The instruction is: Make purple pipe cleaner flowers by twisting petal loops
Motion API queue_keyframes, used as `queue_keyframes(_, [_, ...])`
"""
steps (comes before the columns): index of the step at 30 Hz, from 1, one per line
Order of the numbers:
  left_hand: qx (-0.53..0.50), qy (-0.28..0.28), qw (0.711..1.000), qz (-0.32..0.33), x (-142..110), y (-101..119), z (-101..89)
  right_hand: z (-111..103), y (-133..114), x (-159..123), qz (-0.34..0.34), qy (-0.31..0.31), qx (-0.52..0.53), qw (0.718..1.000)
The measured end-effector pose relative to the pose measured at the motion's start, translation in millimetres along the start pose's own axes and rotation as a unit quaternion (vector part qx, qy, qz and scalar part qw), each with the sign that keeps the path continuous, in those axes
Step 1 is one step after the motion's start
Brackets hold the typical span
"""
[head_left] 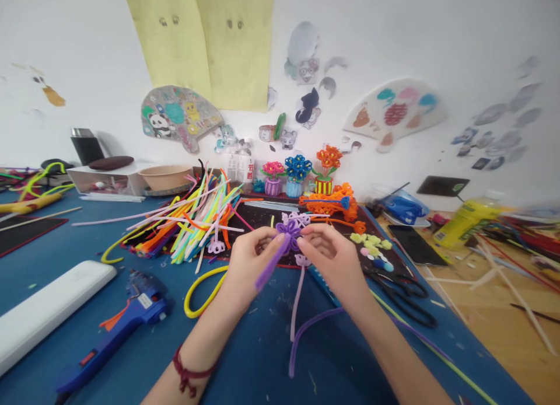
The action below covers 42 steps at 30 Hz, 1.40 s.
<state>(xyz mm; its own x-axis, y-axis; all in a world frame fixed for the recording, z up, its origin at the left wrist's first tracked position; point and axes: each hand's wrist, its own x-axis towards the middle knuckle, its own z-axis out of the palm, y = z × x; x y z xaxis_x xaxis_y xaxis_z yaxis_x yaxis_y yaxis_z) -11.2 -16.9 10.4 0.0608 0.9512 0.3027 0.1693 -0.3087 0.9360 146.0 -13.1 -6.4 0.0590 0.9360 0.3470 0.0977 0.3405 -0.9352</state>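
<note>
We hold the purple fuzzy-wire flower (289, 230) between left hand (254, 253) and right hand (335, 250), fingers of both pinched on it; its straight stem (273, 262) slants near and left.

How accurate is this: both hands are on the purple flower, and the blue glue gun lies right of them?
Not quite: the head view shows the blue glue gun lying left of both the left hand and the right hand. The rest holds: both are on the purple flower.
</note>
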Motion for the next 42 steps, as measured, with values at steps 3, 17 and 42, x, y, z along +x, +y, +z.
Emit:
queue_keyframes(3, [-0.013,0.002,1.000,0.001,-0.7,2.3,-0.9,1.0,1.7,0.4,0.021,-0.001,0.031,0.999])
queue_keyframes(17, [0.287,0.093,0.906,0.298,-5.1,0.0,7.0,-0.7,-3.3,-3.2,-0.001,-0.044,0.038,0.998])
queue_keyframes(42, [0.356,0.068,0.794,0.487,-11.0,-13.3,4.0,3.8,-6.5,-13.7,-0.185,0.022,-0.141,0.972])
